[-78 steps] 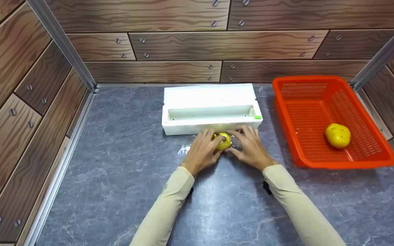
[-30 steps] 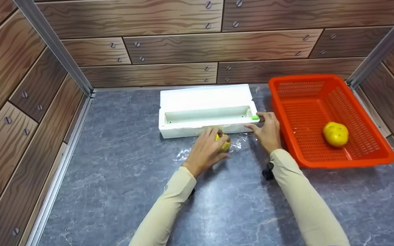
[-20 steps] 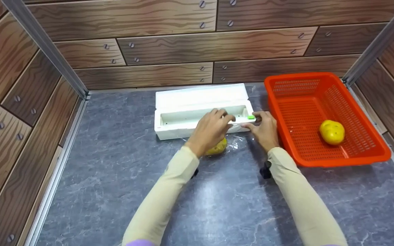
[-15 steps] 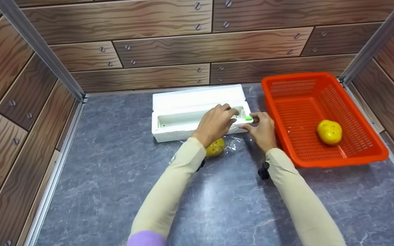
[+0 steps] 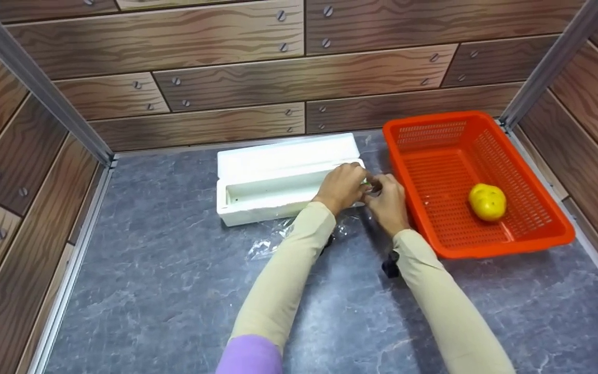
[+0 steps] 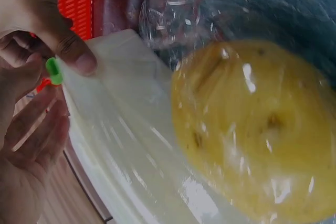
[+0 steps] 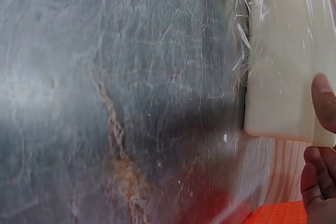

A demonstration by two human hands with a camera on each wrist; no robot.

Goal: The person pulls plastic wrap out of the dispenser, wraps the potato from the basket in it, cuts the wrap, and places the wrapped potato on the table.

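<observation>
A long white cling film box point(image 5: 257, 210) lies with its lid up and a bare trough showing. My left hand point(image 5: 341, 187) reaches over its right end, fingers curled down at the green slide cutter point(image 6: 54, 71). At that same corner my right hand point(image 5: 390, 203) grips the box, its thumb point(image 7: 324, 103) on the front wall. Beside the front wall a yellow potato point(image 6: 262, 129) sits under clear cling film point(image 5: 263, 246), which stretches up over the wall. In the head view the left forearm hides this potato.
An orange plastic basket point(image 5: 426, 223) stands close to the right hand, with another yellow potato point(image 5: 487, 201) inside. Wood-patterned walls point(image 5: 236, 88) enclose the grey marbled table point(image 5: 148, 275) at the back and sides.
My right hand left the potato for the box's right end. Then my left hand let go of the potato and moved up and right to the green slide cutter.
</observation>
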